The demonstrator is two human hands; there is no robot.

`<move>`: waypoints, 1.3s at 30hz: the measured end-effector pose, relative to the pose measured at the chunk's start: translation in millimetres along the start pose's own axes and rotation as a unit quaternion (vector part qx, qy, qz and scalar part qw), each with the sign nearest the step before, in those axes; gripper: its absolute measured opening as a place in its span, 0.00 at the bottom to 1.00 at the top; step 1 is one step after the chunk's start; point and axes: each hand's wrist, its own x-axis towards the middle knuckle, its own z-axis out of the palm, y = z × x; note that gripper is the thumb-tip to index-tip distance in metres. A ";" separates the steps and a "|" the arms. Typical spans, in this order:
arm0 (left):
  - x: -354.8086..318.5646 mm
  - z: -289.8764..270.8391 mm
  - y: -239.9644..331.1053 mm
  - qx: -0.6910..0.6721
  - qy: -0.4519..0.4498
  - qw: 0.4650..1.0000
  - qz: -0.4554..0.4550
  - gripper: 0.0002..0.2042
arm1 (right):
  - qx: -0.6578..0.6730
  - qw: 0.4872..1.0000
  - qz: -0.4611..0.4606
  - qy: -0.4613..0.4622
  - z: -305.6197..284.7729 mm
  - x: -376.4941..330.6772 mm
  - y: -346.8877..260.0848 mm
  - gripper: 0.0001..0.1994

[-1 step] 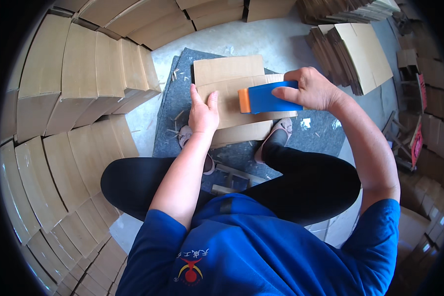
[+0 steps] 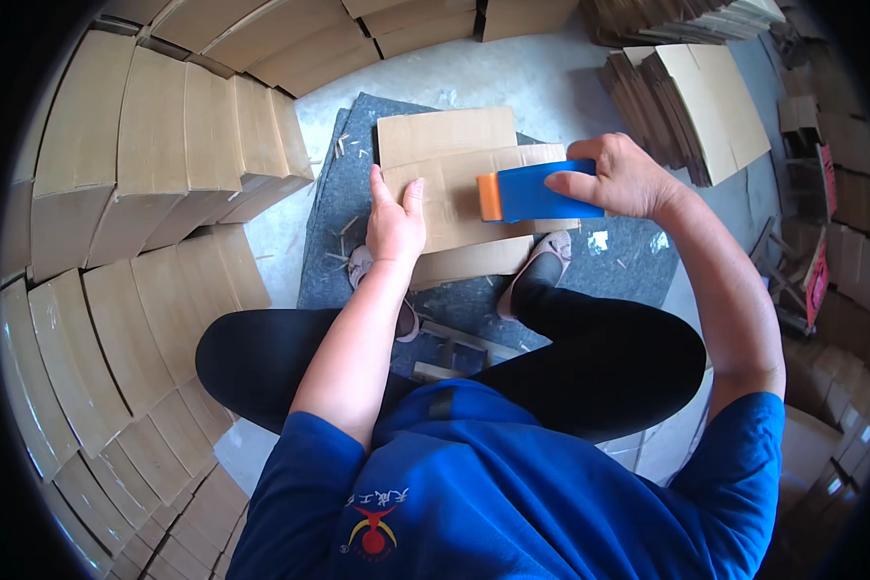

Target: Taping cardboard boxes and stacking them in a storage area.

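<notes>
Since the earlier frame, your right hand (image 2: 623, 179) has slid a little to the right, and the blue tool (image 2: 541, 190) has gone with it, so its orange end (image 2: 491, 197) now sits slightly farther from your left hand (image 2: 396, 222). Your left hand is in nearly the same spot, and the cardboard (image 2: 445, 193) lies almost as it did.

The tool's long axis runs left to right, across your body. Its orange end points left, toward your left hand, while its other end points toward your right palm.

The tool is over the right half of the cardboard's middle panel, between your two hands; you cannot tell from this angle whether it touches the panel. Your right hand grips its right-hand part, thumb laid across the blue face. Your left hand is well apart from the tool, at the cardboard's left edge, open, with the thumb spread from the fingers; whether any fingers reach beneath the edge cannot be told.

The cardboard lies in front of you above the dark mat (image 2: 638, 275), one flap toward the far side and another toward your shoes (image 2: 554, 249).
</notes>
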 end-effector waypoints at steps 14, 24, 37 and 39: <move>-5.8 2.3 9.4 -0.014 0.027 0.999 0.024 0.34 | 0.081 0.995 0.040 0.030 -16.6 -15.6 121.7 0.30; -16.3 10.0 52.2 0.291 0.073 0.903 0.307 0.28 | 0.073 0.995 0.039 0.063 -14.6 -16.6 126.3 0.30; -57.5 78.1 116.8 0.351 -0.146 0.860 0.341 0.55 | 0.146 0.988 0.033 0.041 -11.7 -15.8 143.8 0.31; -55.0 79.0 112.8 0.354 -0.141 0.856 0.349 0.55 | 0.140 0.990 0.022 0.025 -15.6 -14.7 151.7 0.31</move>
